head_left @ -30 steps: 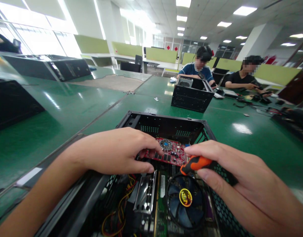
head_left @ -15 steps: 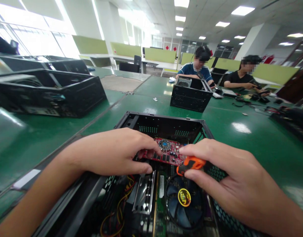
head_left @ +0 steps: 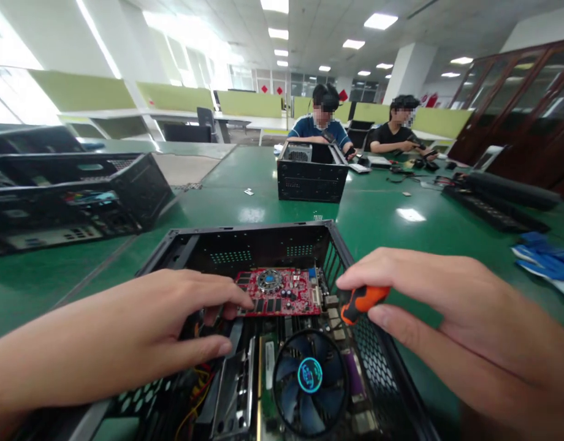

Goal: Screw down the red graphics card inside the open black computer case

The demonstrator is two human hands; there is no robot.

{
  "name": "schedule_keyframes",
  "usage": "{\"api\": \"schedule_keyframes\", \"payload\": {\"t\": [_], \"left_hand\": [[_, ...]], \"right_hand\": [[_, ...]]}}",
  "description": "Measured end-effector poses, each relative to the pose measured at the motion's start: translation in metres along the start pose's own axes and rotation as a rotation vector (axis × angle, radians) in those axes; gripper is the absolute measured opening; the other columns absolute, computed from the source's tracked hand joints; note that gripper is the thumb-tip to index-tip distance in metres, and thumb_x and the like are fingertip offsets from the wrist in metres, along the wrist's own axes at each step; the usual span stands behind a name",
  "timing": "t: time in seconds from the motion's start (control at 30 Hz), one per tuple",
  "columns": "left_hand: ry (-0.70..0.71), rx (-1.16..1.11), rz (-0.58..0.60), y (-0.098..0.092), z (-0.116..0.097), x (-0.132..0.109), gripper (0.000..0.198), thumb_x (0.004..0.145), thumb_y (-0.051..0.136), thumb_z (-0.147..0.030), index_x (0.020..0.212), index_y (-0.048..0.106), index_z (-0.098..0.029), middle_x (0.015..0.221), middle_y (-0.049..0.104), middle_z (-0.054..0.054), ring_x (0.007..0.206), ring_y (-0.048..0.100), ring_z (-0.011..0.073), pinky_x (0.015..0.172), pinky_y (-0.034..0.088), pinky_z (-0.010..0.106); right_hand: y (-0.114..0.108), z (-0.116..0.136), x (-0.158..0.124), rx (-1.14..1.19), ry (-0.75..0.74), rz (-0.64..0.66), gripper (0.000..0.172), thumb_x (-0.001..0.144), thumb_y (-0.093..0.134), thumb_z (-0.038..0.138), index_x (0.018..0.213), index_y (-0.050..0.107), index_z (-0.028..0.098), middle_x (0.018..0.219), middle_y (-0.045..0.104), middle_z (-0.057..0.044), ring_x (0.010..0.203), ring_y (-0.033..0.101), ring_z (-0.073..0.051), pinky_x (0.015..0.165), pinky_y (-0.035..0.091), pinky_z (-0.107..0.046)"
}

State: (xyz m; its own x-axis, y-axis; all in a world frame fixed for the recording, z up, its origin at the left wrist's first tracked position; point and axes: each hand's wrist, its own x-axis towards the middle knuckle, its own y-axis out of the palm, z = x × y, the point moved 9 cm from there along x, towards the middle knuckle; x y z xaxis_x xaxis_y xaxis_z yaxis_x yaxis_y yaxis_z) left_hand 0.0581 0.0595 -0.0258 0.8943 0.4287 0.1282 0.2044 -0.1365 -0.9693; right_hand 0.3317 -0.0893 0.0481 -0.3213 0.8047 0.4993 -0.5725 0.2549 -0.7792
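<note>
An open black computer case [head_left: 245, 236] lies on the green table before me. Inside it a red graphics card [head_left: 282, 293] stands across the motherboard, with a round cooler fan [head_left: 309, 376] nearer to me. My left hand [head_left: 171, 327] reaches into the case, its fingertips on the card's left end and the thumb curled below. My right hand [head_left: 447, 312] is closed on an orange-and-black screwdriver handle [head_left: 362, 301], held at the case's right wall close to the card's bracket end. The screwdriver's tip is hidden.
Another open black case [head_left: 70, 196] lies at the left. A third case [head_left: 312, 177] stands farther back in front of two seated people. Blue gloves [head_left: 544, 260] and long black panels [head_left: 498, 199] lie at the right. Small screws [head_left: 249, 192] dot the green table [head_left: 392, 239].
The view has swung to the right, so the case and the people sit further left. My left fingers slid to the card's left end. My right hand kept the screwdriver at the case's right side.
</note>
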Motion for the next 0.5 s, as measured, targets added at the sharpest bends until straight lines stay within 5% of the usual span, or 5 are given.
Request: {"api": "schedule_keyframes", "payload": {"t": [0.23, 0.5], "left_hand": [[-0.068, 0.017, -0.062, 0.003, 0.012, -0.008, 0.05, 0.12, 0.07, -0.072, 0.152, 0.094, -0.041, 0.137, 0.099, -0.01, 0.113, 0.093, 0.024, 0.103, 0.071, 0.028], [-0.084, -0.043, 0.109, 0.011, 0.025, -0.005, 0.046, 0.114, 0.085, -0.074, 0.154, 0.091, -0.053, 0.144, 0.1, -0.002, 0.119, 0.096, 0.0357, 0.106, 0.075, 0.042]], "right_hand": [[0.01, 0.003, 0.012, -0.003, -0.032, 0.089, 0.038, 0.12, 0.056, 0.007, 0.129, 0.087, 0.026, 0.119, 0.099, 0.003, 0.105, 0.095, -0.015, 0.102, 0.072, -0.026], [0.016, 0.001, 0.009, 0.037, -0.049, 0.1, 0.036, 0.121, 0.059, 0.007, 0.13, 0.087, 0.026, 0.12, 0.098, 0.003, 0.105, 0.093, -0.015, 0.097, 0.069, -0.028]]}}
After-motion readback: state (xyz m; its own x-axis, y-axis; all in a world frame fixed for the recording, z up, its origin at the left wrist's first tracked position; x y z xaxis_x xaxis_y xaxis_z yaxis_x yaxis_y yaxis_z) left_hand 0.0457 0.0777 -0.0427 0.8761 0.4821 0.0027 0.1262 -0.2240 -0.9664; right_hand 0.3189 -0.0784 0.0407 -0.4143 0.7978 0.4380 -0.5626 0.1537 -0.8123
